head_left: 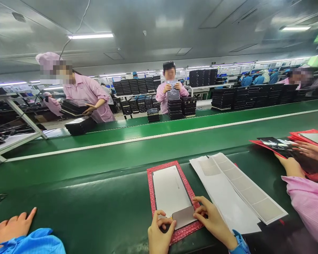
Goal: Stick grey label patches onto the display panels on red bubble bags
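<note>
A flat panel (171, 187) with a white face and dark border lies on a sheet of red bubble wrap (150, 183). Across its near end is a grey rectangular sticker (184, 216). My left hand (160, 233) pinches the sticker's left edge between thumb and finger. At the opposite edge, my right hand (210, 218) grips it with closed fingertips. Whether the sticker's underside touches the panel, I cannot tell. Beside my right hand lie white backing sheets (222, 197) bearing several similar grey stickers (247, 187).
A co-worker's hand (13, 225) rests on the green bench (90, 208) at left. At right, another person's hands (291, 165) handle a dark panel (275, 144) over red wrap. Beyond the green conveyor (137, 128), people in pink handle stacked black panels (175, 108).
</note>
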`<action>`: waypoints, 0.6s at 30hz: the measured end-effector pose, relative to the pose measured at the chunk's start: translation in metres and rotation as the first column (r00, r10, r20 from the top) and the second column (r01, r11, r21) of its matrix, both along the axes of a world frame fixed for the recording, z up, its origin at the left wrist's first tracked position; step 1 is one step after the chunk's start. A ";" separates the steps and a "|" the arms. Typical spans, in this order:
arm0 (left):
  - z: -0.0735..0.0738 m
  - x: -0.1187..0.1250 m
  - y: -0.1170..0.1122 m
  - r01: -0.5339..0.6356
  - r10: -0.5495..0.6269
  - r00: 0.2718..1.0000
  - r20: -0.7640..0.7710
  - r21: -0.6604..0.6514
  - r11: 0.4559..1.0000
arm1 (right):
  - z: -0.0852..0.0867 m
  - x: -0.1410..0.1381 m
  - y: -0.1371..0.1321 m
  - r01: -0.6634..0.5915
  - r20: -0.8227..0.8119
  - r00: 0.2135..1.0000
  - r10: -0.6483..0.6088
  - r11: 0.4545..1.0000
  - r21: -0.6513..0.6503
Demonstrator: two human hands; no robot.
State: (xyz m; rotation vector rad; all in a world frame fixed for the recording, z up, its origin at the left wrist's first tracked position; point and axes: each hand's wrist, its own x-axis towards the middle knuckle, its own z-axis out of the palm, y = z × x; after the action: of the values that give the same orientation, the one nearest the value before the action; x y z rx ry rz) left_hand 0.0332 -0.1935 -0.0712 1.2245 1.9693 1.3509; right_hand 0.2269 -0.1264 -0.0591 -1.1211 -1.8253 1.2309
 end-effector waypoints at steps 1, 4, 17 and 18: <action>0.000 0.000 0.000 -0.006 0.006 1.000 -0.007 0.007 1.000 | -0.001 0.000 -0.001 -0.001 0.017 1.000 0.000 1.000 0.023; -0.001 0.001 0.000 -0.006 0.006 1.000 -0.023 0.016 1.000 | -0.004 0.001 -0.003 -0.008 0.050 0.999 0.004 0.996 0.091; 0.001 0.002 0.000 -0.022 0.023 0.999 -0.044 0.027 0.999 | -0.009 0.000 -0.006 -0.023 0.050 0.999 0.013 0.976 0.215; 0.001 0.003 0.000 -0.023 0.025 0.999 -0.047 0.032 0.999 | -0.009 0.000 -0.006 -0.023 0.046 0.999 0.013 0.976 0.219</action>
State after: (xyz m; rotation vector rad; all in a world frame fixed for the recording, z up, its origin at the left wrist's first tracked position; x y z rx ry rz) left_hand 0.0357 -0.1938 -0.0699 1.2619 2.0085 1.3814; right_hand 0.2271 -0.1320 -0.0683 -1.0173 -1.9546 0.9926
